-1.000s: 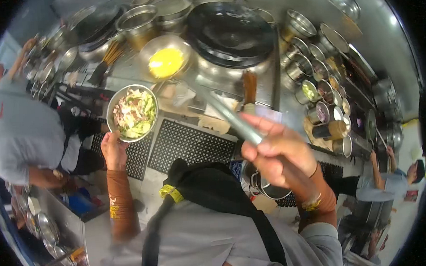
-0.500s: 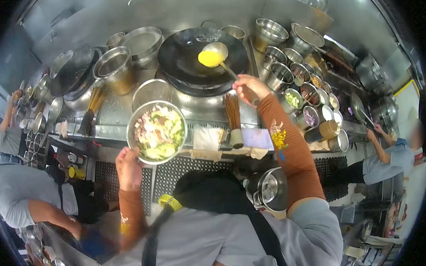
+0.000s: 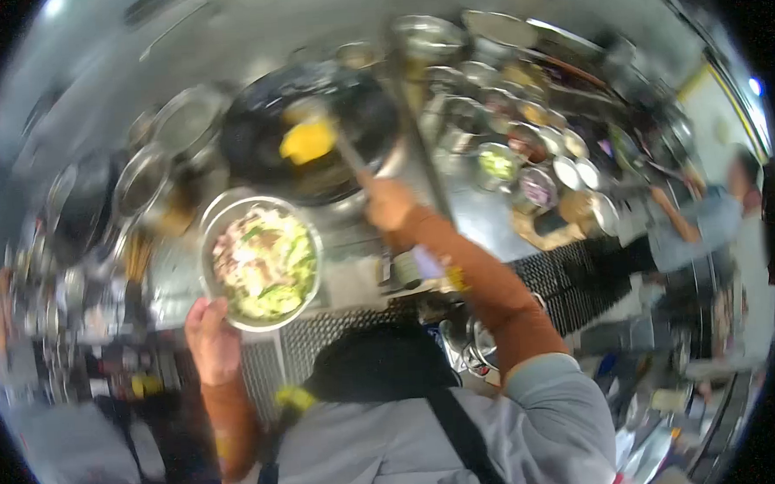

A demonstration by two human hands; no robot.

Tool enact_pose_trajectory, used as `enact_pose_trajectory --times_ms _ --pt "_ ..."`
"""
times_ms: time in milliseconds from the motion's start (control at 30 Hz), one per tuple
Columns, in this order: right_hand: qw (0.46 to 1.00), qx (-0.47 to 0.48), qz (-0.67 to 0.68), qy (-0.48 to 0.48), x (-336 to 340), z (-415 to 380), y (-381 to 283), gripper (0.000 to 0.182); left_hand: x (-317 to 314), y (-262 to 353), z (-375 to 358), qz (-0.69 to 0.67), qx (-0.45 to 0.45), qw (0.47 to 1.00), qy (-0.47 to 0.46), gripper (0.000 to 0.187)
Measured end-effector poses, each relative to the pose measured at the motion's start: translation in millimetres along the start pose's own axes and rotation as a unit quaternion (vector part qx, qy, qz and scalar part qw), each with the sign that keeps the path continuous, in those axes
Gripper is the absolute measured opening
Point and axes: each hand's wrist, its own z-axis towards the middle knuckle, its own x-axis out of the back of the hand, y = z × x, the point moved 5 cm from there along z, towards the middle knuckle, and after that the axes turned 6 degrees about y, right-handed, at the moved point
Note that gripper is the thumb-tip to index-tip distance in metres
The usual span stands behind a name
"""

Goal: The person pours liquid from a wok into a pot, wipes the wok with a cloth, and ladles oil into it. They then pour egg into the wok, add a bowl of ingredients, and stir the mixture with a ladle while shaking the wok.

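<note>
My left hand [image 3: 213, 340] grips the lower left rim of a metal bowl [image 3: 206, 267]. In the bowl lies a mix [image 3: 266, 257] of pale pink and white pieces with green sliced vegetables. My right hand [image 3: 390, 207] is closed round the handle of a ladle [image 3: 349, 154], whose head is over the black wok [image 3: 245, 118]. A bright yellow mass [image 3: 308, 142], egg-like, shows at the ladle's head; blur hides whether it sits in the ladle or on the wok. The bowl is held in front of the wok, to its lower left.
To the right stand several metal containers of ingredients, one with chopped greens [image 3: 495, 163] and one with purple pieces [image 3: 538, 187]. A strainer pot [image 3: 141, 180] stands left of the wok. A co-worker [image 3: 697, 217] works at the far right, another [image 3: 74, 442] at the left.
The view has turned and blurred, shifting the wok leftward. The ladle's yellow contents look more spread out. Both hands keep their holds on the bowl and ladle.
</note>
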Motion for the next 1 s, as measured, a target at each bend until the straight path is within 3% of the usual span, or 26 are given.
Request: enact_pose_trajectory --times_ms 100,167,200,233,267,333,367,400,433,467,500,633,667,733,767,933,1000 --pt "0.996 -0.03 -0.054 -0.069 -2.7 -16.0 10.1 0.061 -58.3 -21.4 20.4 -0.008 -0.001 0.999 -0.051 0.026" --pt "0.998 -0.005 -0.044 -0.035 8.4 -27.8 31.1 0.056 -118.9 -38.3 26.7 -0.032 0.01 0.994 -0.108 0.03" --pt "0.999 -0.022 0.013 -0.021 31.2 -41.3 44.5 0.053 -140.9 -50.2 30.5 -0.018 0.02 0.992 -0.125 0.03" --pt "0.994 -0.046 0.072 -0.065 62.1 -52.3 13.1 0.05 -128.2 -30.2 26.2 -0.011 0.069 0.993 -0.097 0.03" --pt "0.991 -0.036 0.102 -0.073 102.0 -55.7 47.5 0.041 -159.8 -47.4 32.5 0.013 0.079 0.992 -0.099 0.031" --pt "0.977 -0.032 0.176 0.115 183.5 -81.7 126.0 0.027 -201.5 -60.2 31.8 0.053 0.077 0.99 -0.109 0.033" --pt "0.954 -0.115 0.218 0.167 225.7 -102.9 176.2 0.021 -218.1 -67.5 28.6 0.064 0.077 0.987 -0.127 0.034" --pt "0.949 -0.128 0.091 0.274 278.3 -122.7 216.2 0.018 -234.5 -73.4 30.6 0.073 0.074 0.984 -0.145 0.035" --pt "0.924 -0.22 0.114 0.29 317.7 -138.2 254.9 0.019 -253.0 -76.9 33.8 0.083 0.071 0.981 -0.162 0.036" --pt "0.902 -0.247 -0.031 0.351 343.8 -155.1 298.5 0.017 -271.0 -71.0 20.7 0.094 0.078 0.974 -0.19 0.037" --pt "0.912 -0.228 -0.059 0.335 361.9 -159.1 345.2 0.016 -288.6 -80.0 19.6 0.103 0.086 0.971 -0.197 0.036" --pt "0.906 -0.33 -0.173 0.203 354.1 -121.3 507.0 0.017 -349.9 -105.1 16.6 0.173 0.085 0.96 -0.204 0.033" --pt "0.917 -0.32 -0.15 0.183 348.2 -107.6 524.1 0.018 -356.6 -108.2 16.4 0.214 0.07 0.954 -0.195 0.032" --pt "0.94 -0.276 -0.165 0.116 343.4 -79.1 541.2 0.021 -395.6 -113.0 -3.1 0.162 0.111 0.956 -0.218 0.03" --pt "0.925 -0.323 -0.157 0.12 335.4 -62.9 560.7 0.024 -402.0 -120.5 -0.7 0.163 0.121 0.955 -0.218 0.031" --pt "0.935 -0.297 -0.139 0.134 295.4 -12.3 613.7 0.033 -434.3 -149.4 0.5 0.161 0.138 0.95 -0.229 0.035" --pt "0.937 -0.294 -0.166 0.094 281.0 -0.7 634.1 0.035 -439.9 -160.3 5.9 0.179 0.138 0.949 -0.22 0.031"
